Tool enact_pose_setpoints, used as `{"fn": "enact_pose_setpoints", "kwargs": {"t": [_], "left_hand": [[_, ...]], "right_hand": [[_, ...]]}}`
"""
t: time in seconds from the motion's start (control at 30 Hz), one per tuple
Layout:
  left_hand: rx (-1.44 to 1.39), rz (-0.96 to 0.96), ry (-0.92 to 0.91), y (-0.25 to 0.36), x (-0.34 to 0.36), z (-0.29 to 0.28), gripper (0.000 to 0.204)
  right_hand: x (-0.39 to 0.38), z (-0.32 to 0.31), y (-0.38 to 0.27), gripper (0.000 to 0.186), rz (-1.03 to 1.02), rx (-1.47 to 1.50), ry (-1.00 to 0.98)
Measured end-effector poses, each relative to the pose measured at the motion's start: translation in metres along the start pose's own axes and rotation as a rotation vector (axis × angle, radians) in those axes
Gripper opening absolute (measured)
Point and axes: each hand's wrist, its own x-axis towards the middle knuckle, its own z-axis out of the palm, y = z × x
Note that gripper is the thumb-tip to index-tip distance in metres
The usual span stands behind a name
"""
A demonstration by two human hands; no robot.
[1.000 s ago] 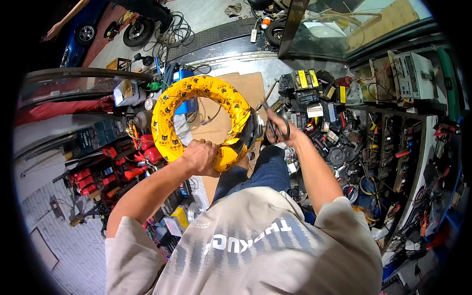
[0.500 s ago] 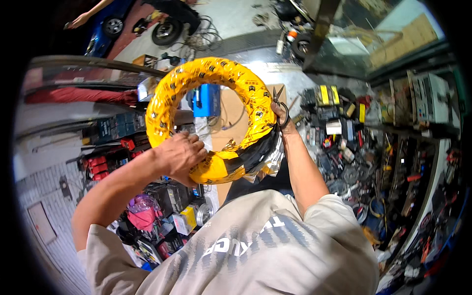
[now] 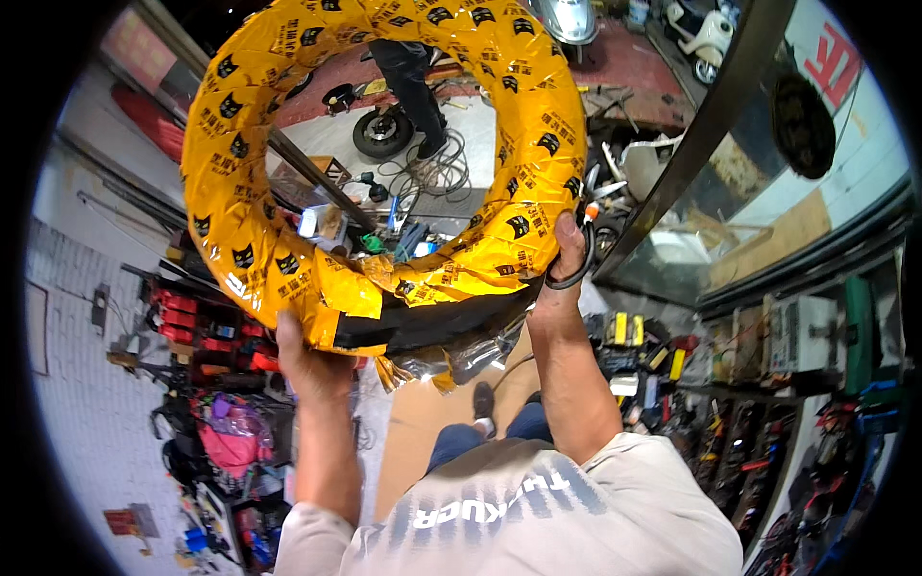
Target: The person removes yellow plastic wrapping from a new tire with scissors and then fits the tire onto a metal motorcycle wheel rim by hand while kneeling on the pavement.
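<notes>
A tyre (image 3: pixel 540 144) wrapped in yellow printed film is held up in front of me, tilted so that its ring faces me. Along its lower edge the wrapping is torn, showing a black stretch of rubber (image 3: pixel 437 322) with loose clear and yellow film (image 3: pixel 471 360) hanging below. My left hand (image 3: pixel 312 360) grips the lower left of the tyre, thumb on the near face and the other fingers hidden behind. On the right side my right hand (image 3: pixel 565 259) is closed on the tyre, also holding scissors by a black handle loop (image 3: pixel 588 252); their blades are mostly hidden.
Beyond the ring, a person (image 3: pixel 408 82) in dark trousers stands by a wheel (image 3: pixel 382 132) and coiled hose (image 3: pixel 437 168). Cardboard (image 3: pixel 408 437) lies under my feet. Cluttered tools and boxes line both sides; a glass door frame (image 3: pixel 696 125) stands at right.
The tyre has been raised closer to me. My left hand has shifted from over its lower part to its lower-left outer edge. My right hand keeps the scissors. The view has tilted up.
</notes>
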Motion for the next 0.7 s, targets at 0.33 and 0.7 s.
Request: {"fn": "enact_pose_setpoints", "kwargs": {"t": [0.33,0.7], "left_hand": [[-0.575,0.034,0.045,-0.054,0.072,0.039,0.06],[-0.807,0.118,-0.017,-0.063,0.087,0.088,0.061]], "right_hand": [[0.029,0.036,-0.088,0.054,-0.359,-0.799,-0.176],[-0.096,0.096,-0.089,0.096,0.348,-0.537,-0.381]]}}
